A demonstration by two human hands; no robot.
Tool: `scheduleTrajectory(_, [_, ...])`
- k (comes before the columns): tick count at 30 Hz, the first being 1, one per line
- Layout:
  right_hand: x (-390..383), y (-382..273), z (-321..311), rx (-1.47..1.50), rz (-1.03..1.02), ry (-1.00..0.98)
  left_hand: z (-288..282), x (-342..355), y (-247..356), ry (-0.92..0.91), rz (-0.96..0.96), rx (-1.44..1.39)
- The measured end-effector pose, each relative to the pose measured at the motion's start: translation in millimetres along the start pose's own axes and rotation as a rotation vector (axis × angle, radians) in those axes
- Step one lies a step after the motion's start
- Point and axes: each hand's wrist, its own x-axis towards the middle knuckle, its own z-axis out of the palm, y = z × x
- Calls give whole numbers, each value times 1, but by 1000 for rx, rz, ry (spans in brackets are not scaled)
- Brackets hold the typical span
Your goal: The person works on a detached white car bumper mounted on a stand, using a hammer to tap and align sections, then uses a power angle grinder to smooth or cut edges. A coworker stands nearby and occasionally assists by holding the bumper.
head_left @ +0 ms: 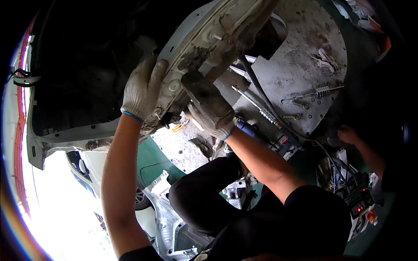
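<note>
Your right hand (223, 130), in a pale knitted glove with a blue cuff, is clenched on the hammer (208, 100); the heavy dark head covers most of your fingers. That hammer sits in the middle of the view, just beside the edge of the car body (191, 34) — whether it touches the metal, you cannot tell. Your left hand (144, 86), gloved too, lies against the same edge with its fingers extended, grasping nothing that shows.

Beyond the hammer, a round grey plate (300, 48) carries crumpled gloves (325, 60), a puller with a spring (322, 92) and two ring-ended bolts (300, 105). A black cable (260, 87) runs across it. On your right, another person's bare hand (347, 135) shows — well apart from yours — above a control box (359, 206) with red lights.
</note>
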Motion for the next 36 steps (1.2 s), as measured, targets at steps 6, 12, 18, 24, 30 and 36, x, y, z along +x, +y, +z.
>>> scheduleTrajectory(6, [-54, -62, 58, -1524, -578, -32, -4, 7, 4, 19, 34, -8])
scheduleTrajectory(12, [-35, -44, 52, -2030, -621, 35, -4, 7, -4, -10, 39, 23])
scheduleTrajectory(18, [-15, -18, 24, -1241, -460, -122, -1, 8, -7, 30, 56, 23])
scheduleTrajectory(24, [-35, -29, 40, -1114, -451, -104, 1, 7, -10, 36, 41, 20])
scheduleTrajectory(30, [-28, -40, 37, -1618, -828, -51, -2, 8, -5, 13, 42, 25])
scheduleTrajectory(36, [-7, -19, 20, -1838, -700, 49, -4, 11, 3, -34, -13, -24])
